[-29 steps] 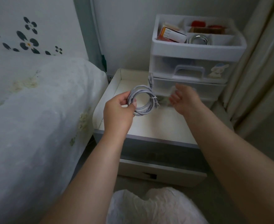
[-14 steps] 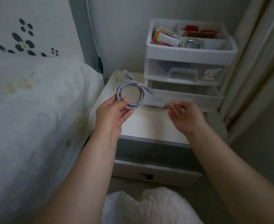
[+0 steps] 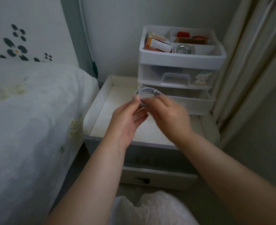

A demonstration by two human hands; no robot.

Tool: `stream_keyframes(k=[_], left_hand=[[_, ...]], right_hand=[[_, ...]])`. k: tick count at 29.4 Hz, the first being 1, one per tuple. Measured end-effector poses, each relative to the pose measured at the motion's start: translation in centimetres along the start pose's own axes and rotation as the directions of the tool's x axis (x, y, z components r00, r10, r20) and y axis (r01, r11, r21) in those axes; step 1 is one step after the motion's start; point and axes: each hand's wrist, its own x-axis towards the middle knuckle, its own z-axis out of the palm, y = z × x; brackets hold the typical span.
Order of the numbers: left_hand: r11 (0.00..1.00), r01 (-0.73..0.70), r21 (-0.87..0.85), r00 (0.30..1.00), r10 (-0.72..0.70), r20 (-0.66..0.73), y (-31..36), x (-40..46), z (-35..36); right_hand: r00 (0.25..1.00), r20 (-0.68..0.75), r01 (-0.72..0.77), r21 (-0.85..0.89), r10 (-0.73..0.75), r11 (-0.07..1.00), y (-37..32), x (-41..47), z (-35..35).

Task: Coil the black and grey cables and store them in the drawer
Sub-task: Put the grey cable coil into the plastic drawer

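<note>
- the grey cable, wound into a coil, is held in the air above the tabletop, just in front of the lower drawer of the white organiser.
- the left hand pinches the coil's left side, thumb up against the loops, the other fingers loosely bent beneath.
- the right hand meets the coil from the right with its fingers curled at the strands; motion blur hides how firmly it grips.
- both hands are close together, fingertips nearly touching over the coil.
- the lower drawer is pulled out a little; the drawer above it, with a handle, is closed.
- the organiser's open top tray holds a box, red items and a metal ring.
- a bed with a white cover lies to the left, a curtain hangs to the right.
- no black cable can be made out.
</note>
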Motion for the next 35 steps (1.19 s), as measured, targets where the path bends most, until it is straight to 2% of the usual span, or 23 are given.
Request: stream_keyframes(k=[2, 6, 10, 12, 15, 17, 19, 23, 28, 31, 35], left_hand=[[0.996, -0.016, 0.086, 0.998, 0.01, 0.063, 0.2, 0.0, 0.5], [0.965, -0.04, 0.261, 0.999, 0.037, 0.016, -0.2, -0.1, 1.0], [0.949, -0.042, 0.313, 0.998, 0.052, -0.026, -0.4, 0.0, 1.1], [0.942, -0.044, 0.333, 0.998, 0.057, -0.031, -0.4, 0.1, 1.2], [0.922, -0.053, 0.383, 0.997, 0.072, -0.037, -0.6, 0.2, 1.2], [0.894, -0.059, 0.445, 0.994, 0.091, -0.052, -0.7, 0.4, 0.9], [0.859, -0.06, 0.508, 0.991, 0.111, -0.071, -0.7, 0.5, 0.5], [0.779, -0.086, 0.621, 0.98, 0.178, -0.086, -0.4, 0.4, -0.1], [0.67, -0.151, 0.727, 0.961, 0.272, -0.051, -0.2, 0.3, -0.5], [0.651, -0.152, 0.743, 0.963, 0.268, -0.037, -0.2, 0.1, -0.7], [0.618, -0.153, 0.771, 0.962, 0.271, -0.026, 0.0, 0.0, -1.2]], right_hand=[[0.997, -0.054, -0.053, 0.027, 0.054, 0.998, 1.4, 0.9, -1.2], [0.951, -0.015, -0.306, 0.105, 0.31, 0.946, 4.6, 3.2, -2.7], [0.88, 0.223, -0.442, 0.066, 0.419, 0.894, 7.6, 4.7, -2.3], [0.845, 0.322, -0.449, -0.005, 0.427, 0.893, 8.5, 4.6, -1.2], [0.798, 0.468, -0.365, -0.126, 0.38, 0.922, 8.9, 3.6, 0.3], [0.751, 0.516, -0.349, -0.219, 0.412, 0.911, 8.7, 3.1, 0.7], [0.754, 0.488, -0.326, -0.301, 0.439, 0.896, 8.6, 2.8, 1.0], [0.833, 0.364, -0.245, -0.432, 0.416, 0.868, 8.2, 3.1, 1.1], [0.885, 0.157, -0.289, -0.552, 0.438, 0.782, 7.9, 4.1, 1.7], [0.874, 0.135, -0.29, -0.625, 0.466, 0.725, 7.7, 4.9, 2.3], [0.875, 0.195, -0.204, -0.681, 0.442, 0.704, 7.3, 6.5, 3.0]])
